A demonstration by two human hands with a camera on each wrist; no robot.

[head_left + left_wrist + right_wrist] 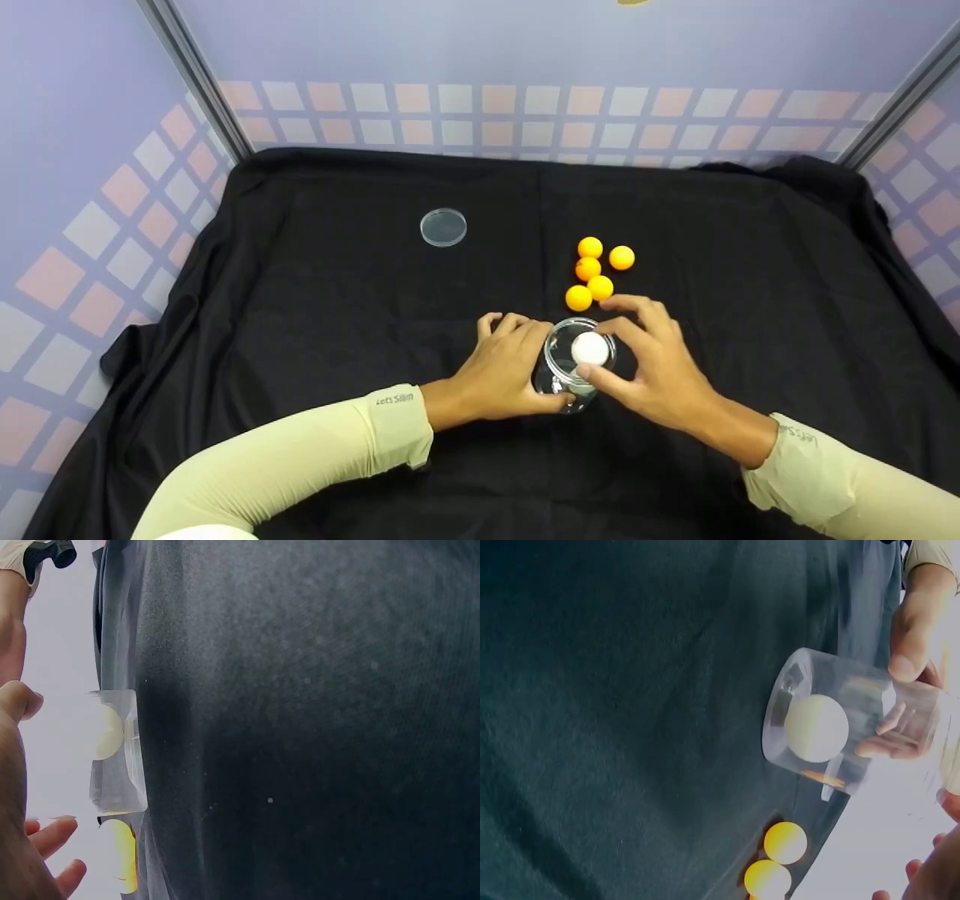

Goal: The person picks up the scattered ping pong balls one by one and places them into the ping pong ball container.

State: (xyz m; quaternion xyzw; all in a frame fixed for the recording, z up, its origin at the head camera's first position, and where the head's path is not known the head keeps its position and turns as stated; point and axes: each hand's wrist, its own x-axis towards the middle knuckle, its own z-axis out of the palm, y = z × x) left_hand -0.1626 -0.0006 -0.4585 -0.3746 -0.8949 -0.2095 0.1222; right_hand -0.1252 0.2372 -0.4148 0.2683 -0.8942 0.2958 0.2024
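My left hand (504,367) grips a clear jar (551,379) from its left side, thumb in front and fingers behind. At the jar's mouth, my right hand (660,367) pinches a white ping-pong ball (590,349) between thumb and index finger. Another white ping-pong ball (816,727) lies inside near the jar's bottom, seen through the wall in the right wrist view. The left wrist view also shows that lower ball (110,732) through the plastic. Just beyond the jar, several orange ping-pong balls (588,269) sit in a loose cluster.
A clear round lid (443,227) lies flat toward the back, left of the orange balls. Wrinkled black cloth (360,285) covers the table. Tile-patterned panels (465,112) stand behind it and at both sides.
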